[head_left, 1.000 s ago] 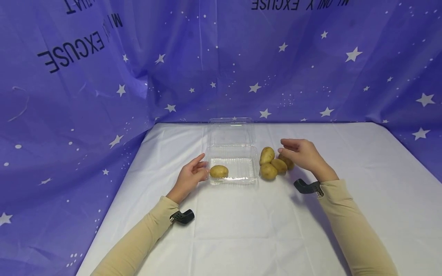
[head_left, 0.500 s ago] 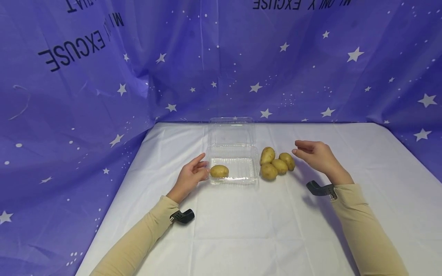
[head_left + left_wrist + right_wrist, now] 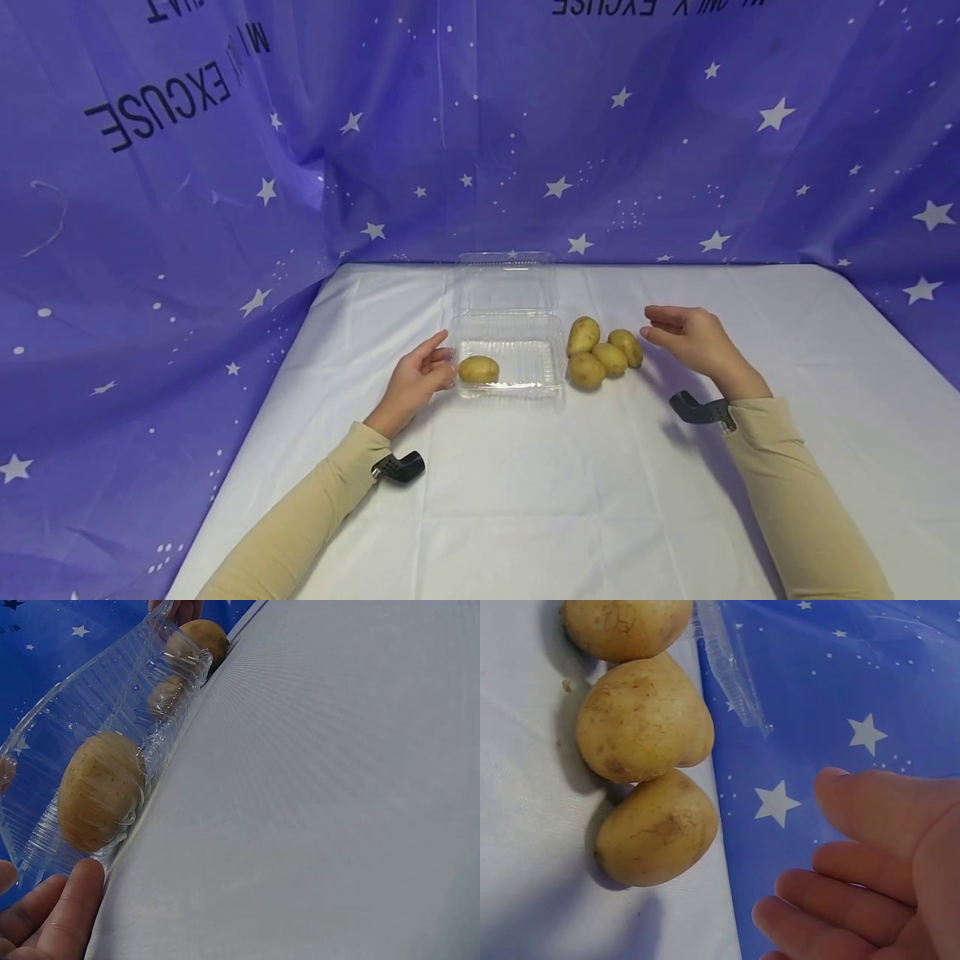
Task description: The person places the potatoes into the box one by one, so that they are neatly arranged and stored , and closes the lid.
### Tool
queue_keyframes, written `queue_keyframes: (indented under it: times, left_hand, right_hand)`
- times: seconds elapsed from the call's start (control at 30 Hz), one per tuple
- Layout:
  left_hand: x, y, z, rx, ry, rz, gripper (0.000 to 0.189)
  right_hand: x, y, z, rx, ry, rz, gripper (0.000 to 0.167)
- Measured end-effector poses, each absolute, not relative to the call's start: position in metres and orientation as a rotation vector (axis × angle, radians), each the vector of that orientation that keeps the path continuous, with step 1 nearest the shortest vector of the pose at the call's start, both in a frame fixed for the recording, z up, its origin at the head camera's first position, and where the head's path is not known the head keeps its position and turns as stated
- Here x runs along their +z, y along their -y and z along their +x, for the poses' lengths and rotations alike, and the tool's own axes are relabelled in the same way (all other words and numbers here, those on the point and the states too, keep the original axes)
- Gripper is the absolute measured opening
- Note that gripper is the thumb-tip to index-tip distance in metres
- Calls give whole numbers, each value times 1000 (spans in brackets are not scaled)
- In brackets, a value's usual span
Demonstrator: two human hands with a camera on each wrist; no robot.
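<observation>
A clear plastic clamshell box [image 3: 525,388] lies with its lid raised at the back. One potato [image 3: 478,369] sits inside, at the left of the box. My left hand [image 3: 411,382] is at the box's left end, fingers loosely extended; in the left wrist view its fingertips [image 3: 86,877] touch or nearly touch the clear wall. Several potatoes [image 3: 587,370] are bunched on the cloth just right of the box. To the right of that bunch, my right hand [image 3: 693,340] hovers with relaxed fingers and holds nothing. The right wrist view shows a gap between its fingers and the nearest potato [image 3: 660,829].
A white cloth [image 3: 540,492] covers the table. Behind and to the left hangs a purple-blue curtain [image 3: 510,133] with white stars, close to the table's back edge. Each wrist carries a black camera mount [image 3: 401,468].
My right hand has drawn back to the right, uncovering the rightmost potato. The left hand, the box and the potatoes keep their places. The head view has shifted slightly.
</observation>
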State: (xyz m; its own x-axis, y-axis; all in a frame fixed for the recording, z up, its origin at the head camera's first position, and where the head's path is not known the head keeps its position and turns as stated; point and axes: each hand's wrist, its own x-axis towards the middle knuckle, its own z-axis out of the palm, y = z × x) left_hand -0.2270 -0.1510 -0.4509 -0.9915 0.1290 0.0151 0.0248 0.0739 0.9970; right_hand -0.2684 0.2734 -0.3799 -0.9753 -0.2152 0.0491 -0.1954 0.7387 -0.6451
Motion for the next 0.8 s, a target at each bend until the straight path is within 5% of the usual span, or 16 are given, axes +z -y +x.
queue_keyframes:
  times: [0.8]
  left_hand:
    - [-452,152,-227,2055,-2260,156,68]
  right_hand:
    - [-414,-268,-281,-880,-2853,-570,74]
